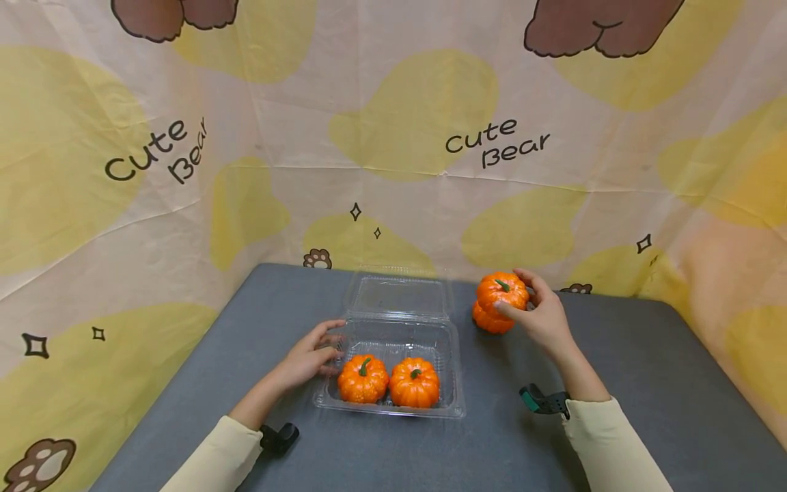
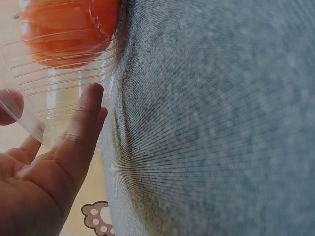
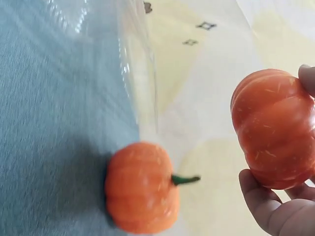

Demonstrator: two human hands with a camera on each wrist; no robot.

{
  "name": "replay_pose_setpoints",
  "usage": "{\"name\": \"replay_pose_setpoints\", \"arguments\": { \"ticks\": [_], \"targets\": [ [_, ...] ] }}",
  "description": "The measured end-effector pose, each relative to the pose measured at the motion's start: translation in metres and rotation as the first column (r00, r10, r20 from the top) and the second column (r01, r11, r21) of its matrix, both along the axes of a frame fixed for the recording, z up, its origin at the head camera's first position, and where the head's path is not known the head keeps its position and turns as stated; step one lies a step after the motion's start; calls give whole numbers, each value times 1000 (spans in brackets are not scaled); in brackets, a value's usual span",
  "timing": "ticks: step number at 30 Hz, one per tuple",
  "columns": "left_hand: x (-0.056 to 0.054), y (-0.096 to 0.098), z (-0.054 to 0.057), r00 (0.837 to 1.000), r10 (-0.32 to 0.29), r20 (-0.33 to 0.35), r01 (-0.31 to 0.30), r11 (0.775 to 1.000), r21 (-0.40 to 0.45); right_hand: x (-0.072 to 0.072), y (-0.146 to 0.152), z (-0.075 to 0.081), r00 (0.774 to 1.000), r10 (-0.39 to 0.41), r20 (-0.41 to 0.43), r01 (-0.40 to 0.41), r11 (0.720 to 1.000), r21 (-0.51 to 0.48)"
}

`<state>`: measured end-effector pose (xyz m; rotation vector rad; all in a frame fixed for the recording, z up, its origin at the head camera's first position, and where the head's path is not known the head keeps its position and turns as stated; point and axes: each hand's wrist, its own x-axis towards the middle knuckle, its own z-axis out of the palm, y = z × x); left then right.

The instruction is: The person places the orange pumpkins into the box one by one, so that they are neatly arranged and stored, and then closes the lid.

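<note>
In the head view, my right hand (image 1: pixel 544 314) grips a small orange pumpkin (image 1: pixel 501 288) with a green stem, thumb and fingers on opposite sides. A second pumpkin (image 3: pixel 140 189) sits on the table under it, and the right wrist view shows a gap between the two. My left hand (image 1: pixel 310 359) is at the left side of a clear plastic clamshell container (image 1: pixel 451 362), its fingers fairly straight against the wall and rim. Inside the container, two more pumpkins, a left one (image 1: pixel 363 379) and a right one (image 1: pixel 415 383), sit side by side along the front.
The container's hinged lid (image 1: pixel 399 295) lies folded back toward the rear. Everything stands on a grey table (image 1: pixel 492 437). A printed cloth (image 1: pixel 399 137) with yellow patches hangs behind and beside the table.
</note>
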<state>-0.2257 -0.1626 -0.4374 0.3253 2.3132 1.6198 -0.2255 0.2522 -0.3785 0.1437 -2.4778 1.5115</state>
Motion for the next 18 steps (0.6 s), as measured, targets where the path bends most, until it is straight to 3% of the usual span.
{"name": "replay_pose_setpoints", "arguments": {
  "ticks": [18],
  "targets": [
    [2,1,2,1000,6,9,-6,1000,6,-7,-54,16,975,222,-15,-221,975,19]
  ]
}}
